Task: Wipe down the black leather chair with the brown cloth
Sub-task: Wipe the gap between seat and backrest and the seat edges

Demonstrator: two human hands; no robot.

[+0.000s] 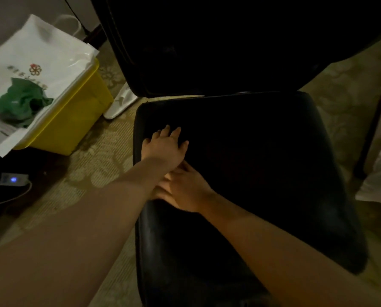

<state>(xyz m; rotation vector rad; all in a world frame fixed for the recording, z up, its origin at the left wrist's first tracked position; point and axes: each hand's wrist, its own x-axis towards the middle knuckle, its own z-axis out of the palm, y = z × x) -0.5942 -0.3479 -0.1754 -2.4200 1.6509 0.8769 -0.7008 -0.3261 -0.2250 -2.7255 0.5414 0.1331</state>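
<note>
The black leather chair fills the middle of the view, its seat (262,173) below and its backrest (218,52) in deep shadow above. My left hand (165,145) lies flat on the seat near the left edge, fingers spread and pointing toward the backrest. My right hand (185,189) rests on the seat just behind it. Its fingers are fairly straight, touch my left wrist and are partly tucked under it. I cannot make out a brown cloth anywhere; the seat is very dark.
A yellow bin (74,120) stands left of the chair, with a white paper bag (36,63) over it. A white slipper (120,103) lies on the patterned carpet (96,165). A power strip (13,179) glows blue at far left. A dark pole (375,111) and white fabric (380,173) stand at right.
</note>
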